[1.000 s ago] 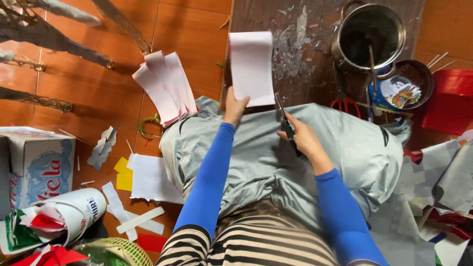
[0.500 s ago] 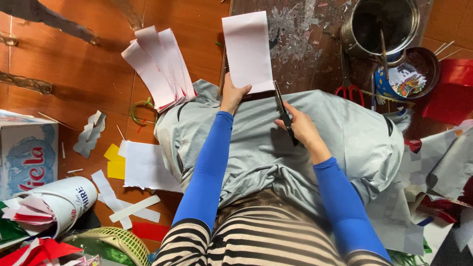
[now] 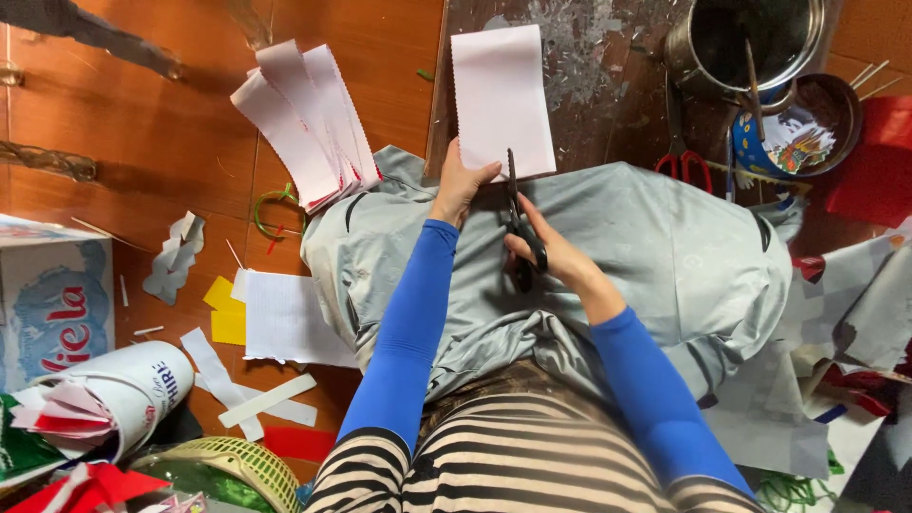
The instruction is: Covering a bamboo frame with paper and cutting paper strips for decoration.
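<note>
Pink paper sheet [image 3: 502, 95] held above grey cloth [image 3: 646, 247], pinched at lower edge by left hand [image 3: 458, 185]. Black scissors [image 3: 518, 228] gripped in right hand [image 3: 551, 252]; since earlier frames, blades brought to sheet's bottom edge, cut starting.

One camera sits on the person's head and looks straight down, close to the lap covered by a grey cloth [image 3: 646, 256] and the orange-brown wooden floor [image 3: 161, 142].
</note>
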